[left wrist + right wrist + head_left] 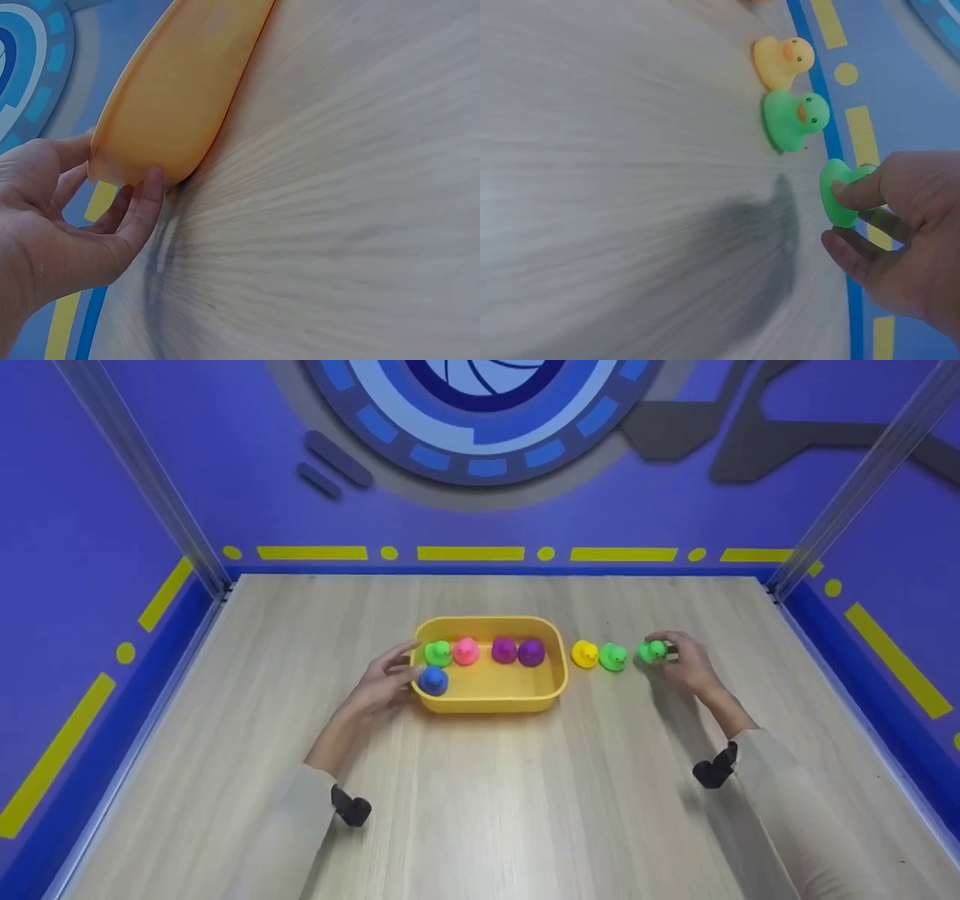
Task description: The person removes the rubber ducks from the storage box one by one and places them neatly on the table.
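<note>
Right hand [686, 660] pinches green duck [652, 651] — left hand [386, 684] holds blue duck [433, 681].

Yellow tub [487, 703] holds green, pink, two seemingly purple ducks and a blue duck [433, 681]; outside, one yellow, two green.
</note>
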Action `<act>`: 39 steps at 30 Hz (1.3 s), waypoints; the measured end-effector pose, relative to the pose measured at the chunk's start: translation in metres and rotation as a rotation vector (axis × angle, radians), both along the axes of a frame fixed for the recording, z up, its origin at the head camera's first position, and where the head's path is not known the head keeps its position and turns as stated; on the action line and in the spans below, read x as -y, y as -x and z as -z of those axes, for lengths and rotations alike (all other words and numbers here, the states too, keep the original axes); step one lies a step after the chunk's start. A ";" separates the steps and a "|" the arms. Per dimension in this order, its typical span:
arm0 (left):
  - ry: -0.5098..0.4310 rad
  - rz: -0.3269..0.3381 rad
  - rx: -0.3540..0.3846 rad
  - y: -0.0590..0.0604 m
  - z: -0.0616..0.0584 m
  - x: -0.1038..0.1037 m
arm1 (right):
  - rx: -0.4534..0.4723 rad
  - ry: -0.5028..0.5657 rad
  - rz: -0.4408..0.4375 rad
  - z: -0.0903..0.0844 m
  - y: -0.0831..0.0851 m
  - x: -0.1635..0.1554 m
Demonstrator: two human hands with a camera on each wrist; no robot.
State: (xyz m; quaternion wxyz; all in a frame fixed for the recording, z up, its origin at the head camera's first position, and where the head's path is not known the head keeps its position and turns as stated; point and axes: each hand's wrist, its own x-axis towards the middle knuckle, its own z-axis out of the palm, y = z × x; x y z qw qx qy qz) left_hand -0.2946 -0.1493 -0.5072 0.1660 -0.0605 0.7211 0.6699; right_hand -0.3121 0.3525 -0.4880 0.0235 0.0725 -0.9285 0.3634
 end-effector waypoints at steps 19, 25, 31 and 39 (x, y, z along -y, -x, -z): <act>0.057 0.008 -0.063 -0.006 0.000 0.000 | 0.064 -0.065 0.009 0.019 0.001 0.009; 0.022 0.022 -0.091 -0.002 0.002 0.001 | 0.074 -0.069 0.012 0.018 0.004 0.011; -0.027 0.006 -0.079 -0.004 0.001 -0.001 | 0.046 -0.062 -0.025 0.017 0.002 0.006; -0.001 0.007 -0.073 -0.002 0.000 0.001 | 0.120 -0.030 -0.075 -0.002 -0.005 -0.009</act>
